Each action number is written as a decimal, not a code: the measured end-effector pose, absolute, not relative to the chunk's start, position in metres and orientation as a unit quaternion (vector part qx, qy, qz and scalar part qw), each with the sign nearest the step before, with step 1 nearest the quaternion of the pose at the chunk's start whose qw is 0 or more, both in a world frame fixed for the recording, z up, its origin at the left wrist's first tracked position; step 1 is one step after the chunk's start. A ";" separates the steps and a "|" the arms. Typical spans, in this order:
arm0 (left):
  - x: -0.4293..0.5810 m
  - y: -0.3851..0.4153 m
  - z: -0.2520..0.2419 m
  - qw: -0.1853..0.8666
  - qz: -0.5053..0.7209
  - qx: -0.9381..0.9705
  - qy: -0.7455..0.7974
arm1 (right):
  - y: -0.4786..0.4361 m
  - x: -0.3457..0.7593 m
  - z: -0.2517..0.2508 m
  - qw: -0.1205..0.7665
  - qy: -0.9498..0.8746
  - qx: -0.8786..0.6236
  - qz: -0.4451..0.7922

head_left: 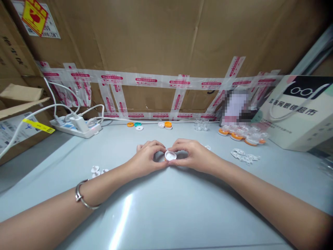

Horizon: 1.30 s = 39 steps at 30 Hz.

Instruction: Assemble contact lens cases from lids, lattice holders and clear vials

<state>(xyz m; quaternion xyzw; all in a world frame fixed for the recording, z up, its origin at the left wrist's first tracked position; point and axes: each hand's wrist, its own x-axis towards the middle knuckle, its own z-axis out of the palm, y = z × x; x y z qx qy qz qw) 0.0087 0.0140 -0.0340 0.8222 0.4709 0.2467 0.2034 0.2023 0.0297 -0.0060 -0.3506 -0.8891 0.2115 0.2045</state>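
Note:
Between my two hands, a little above the grey table (166,208), is a small round white cap (170,156) with a raised rim, its hollow side turned toward me. A bit of orange shows at its lower left edge. My left hand (151,156) pinches it from the left with thumb and fingers. From the right, my right hand (189,154) grips the same cap, its thumb at the lower rim and its fingers at the upper rim. Small white stemmed discs (95,171) lie by my left forearm, partly hidden behind it.
Behind my hands lie orange, green and white rings (139,128) and an orange-topped round piece (168,125). Clear plastic cups (201,124), assembled orange-and-clear parts (243,133) and flat white pieces (244,156) lie rightward. A power strip (75,126), paper bag (293,111) and cardboard (156,41) border the table.

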 end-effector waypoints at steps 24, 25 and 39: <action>0.010 0.012 -0.030 0.198 0.239 0.833 0.459 | 0.030 0.205 -0.014 0.213 -0.854 -0.388 0.272; 0.010 0.012 -0.030 0.197 0.240 0.831 0.461 | 0.031 0.206 -0.014 0.210 -0.853 -0.385 0.282; 0.010 0.011 -0.024 0.206 0.258 0.824 0.461 | 0.032 0.212 -0.016 0.206 -0.844 -0.406 0.282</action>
